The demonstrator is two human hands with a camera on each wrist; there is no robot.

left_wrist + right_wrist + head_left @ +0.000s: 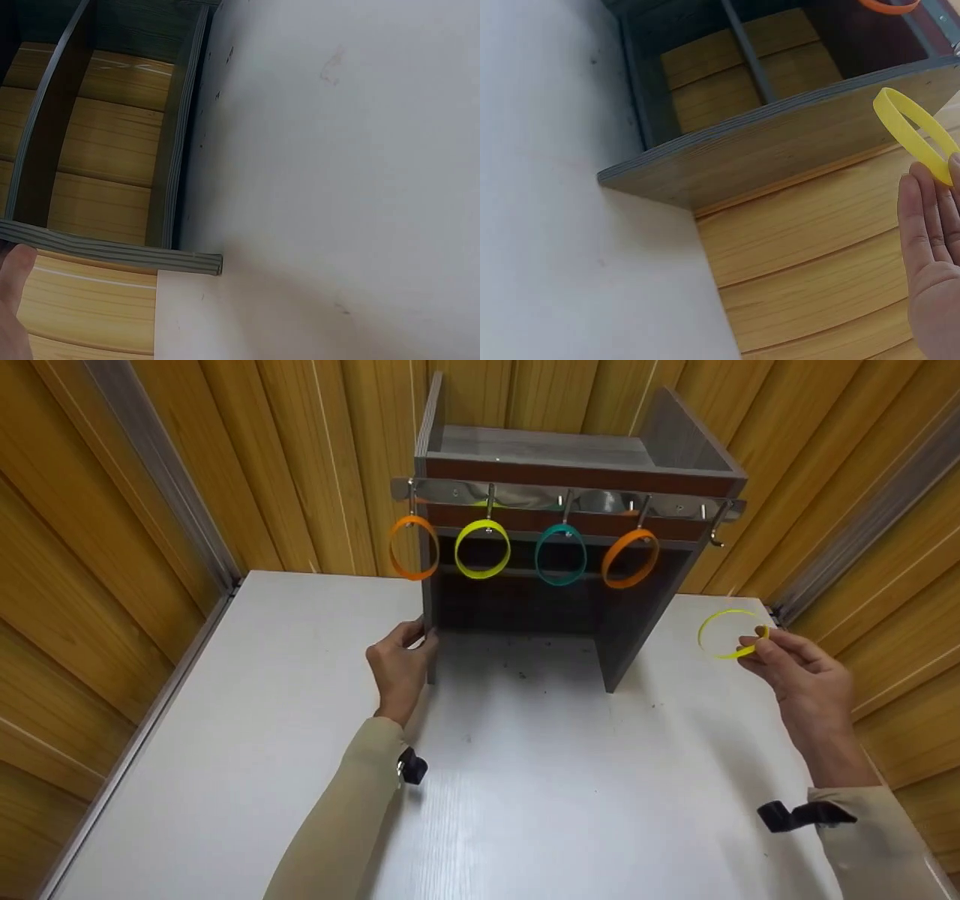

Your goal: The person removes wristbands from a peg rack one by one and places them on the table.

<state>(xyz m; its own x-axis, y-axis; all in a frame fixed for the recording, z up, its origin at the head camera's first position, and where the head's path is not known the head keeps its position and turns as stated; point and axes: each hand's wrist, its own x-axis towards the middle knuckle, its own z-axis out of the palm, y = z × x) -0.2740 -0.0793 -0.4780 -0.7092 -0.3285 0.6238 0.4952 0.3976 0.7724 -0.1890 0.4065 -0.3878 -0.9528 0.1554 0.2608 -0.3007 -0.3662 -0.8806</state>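
Observation:
My right hand (814, 679) pinches a thin yellow wristband (909, 135) between thumb and fingers, to the right of a grey wooden shelf (634, 637). With my left hand (401, 664) I hold the front edge of the shelf's left side panel (127, 253), low down near the tabletop. Across the shelf's top front runs a metal hook rail (525, 495). From its hooks hang, left to right, an orange wristband (391, 556), a yellow-green wristband (458, 559), a teal wristband (538, 561) and another orange wristband (607, 574). The rightmost hook (718, 529) carries no band.
The shelf stands on a white table (525, 810), close to the wood-panelled back wall (337, 465). Similar panelled walls rise at left and right. Small dark specks lie on the tabletop around the shelf's base.

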